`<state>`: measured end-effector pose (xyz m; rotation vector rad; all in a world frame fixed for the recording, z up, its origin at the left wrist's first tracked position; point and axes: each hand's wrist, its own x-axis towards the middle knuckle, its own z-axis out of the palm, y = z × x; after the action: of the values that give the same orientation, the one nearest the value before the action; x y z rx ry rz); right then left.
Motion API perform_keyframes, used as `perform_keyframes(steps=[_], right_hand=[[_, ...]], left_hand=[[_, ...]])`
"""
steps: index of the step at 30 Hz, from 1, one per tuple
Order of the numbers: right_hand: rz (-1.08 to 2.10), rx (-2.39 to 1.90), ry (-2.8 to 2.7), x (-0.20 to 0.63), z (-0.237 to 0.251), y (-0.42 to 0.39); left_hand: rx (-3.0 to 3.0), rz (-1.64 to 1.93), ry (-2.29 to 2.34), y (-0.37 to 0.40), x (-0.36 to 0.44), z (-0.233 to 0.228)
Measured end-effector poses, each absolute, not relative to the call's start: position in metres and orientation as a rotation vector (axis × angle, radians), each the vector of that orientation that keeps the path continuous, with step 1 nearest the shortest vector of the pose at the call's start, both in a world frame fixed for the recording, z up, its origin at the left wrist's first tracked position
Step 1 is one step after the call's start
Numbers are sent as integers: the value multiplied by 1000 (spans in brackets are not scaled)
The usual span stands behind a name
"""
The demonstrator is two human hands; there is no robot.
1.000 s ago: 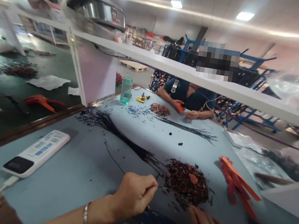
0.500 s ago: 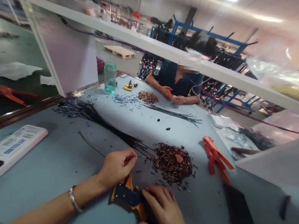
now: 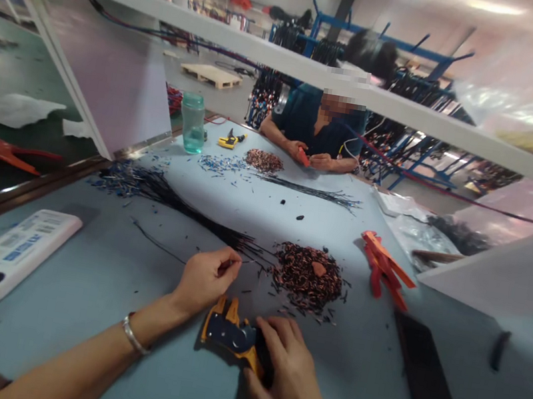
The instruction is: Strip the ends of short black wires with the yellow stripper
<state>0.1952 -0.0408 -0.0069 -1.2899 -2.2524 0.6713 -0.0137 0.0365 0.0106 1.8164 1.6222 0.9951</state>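
Our right hand [image 3: 286, 378] grips the wire stripper [image 3: 231, 334] lying flat on the table [image 3: 80, 291], long axis left-right, head pointing left; left hand [image 3: 206, 278] fingers pinch a thin wire [image 3: 246, 262]

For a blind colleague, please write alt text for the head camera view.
The left hand pinches a thin black wire while the right hand rests on a blue and yellow wire stripper lying on a blue table. A pile of wire scraps lies just beyond; a co-worker sits opposite.
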Motion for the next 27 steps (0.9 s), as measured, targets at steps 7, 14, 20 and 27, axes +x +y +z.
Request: perform_keyframes(steps=[7,14,20,27], right_hand=[[1530,-1069,-1288,212,15,-38],[1981,-676,-524,196,1,-44],[2025,-712,-546,190,-12,-45],[1933,-747,-701,191,-19,-43]], left_hand=[[1690,1090,1597,37,-14,14],[1763,1022,1557,27,-3,14],[1807,989,1557,24,-2,16],[1913,1008,1564,20,0,16]])
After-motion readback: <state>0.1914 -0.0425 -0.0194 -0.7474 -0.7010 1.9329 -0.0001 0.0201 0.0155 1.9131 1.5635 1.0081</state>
